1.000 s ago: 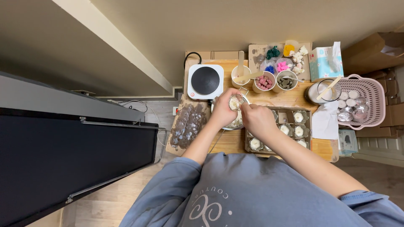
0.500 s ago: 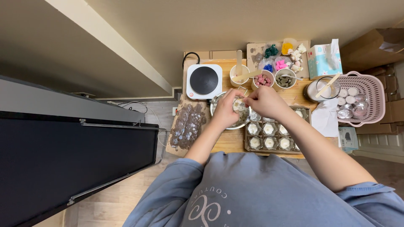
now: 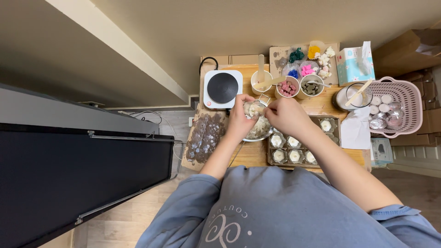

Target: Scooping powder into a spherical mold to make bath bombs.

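Small glass jar point(image 3: 254, 109) with pale wax sits gripped in the left hand point(image 3: 240, 120), held above the metal bowl point(image 3: 260, 129) just in front of the hot plate point(image 3: 223, 88) at the bench's back left. Right hand point(image 3: 285, 115), fingers pinched together, touches the jar's rim from its right, over the tray of filled moulds point(image 3: 294, 147).

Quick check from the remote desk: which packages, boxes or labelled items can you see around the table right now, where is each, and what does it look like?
Tissue box: table's far right corner, light blue and white, a tissue sticking up.
Small printed packet: beside the table's right edge, below the pink basket, pale green-grey.
Cardboard boxes: stacked at far right, plain brown.
No screens in view.
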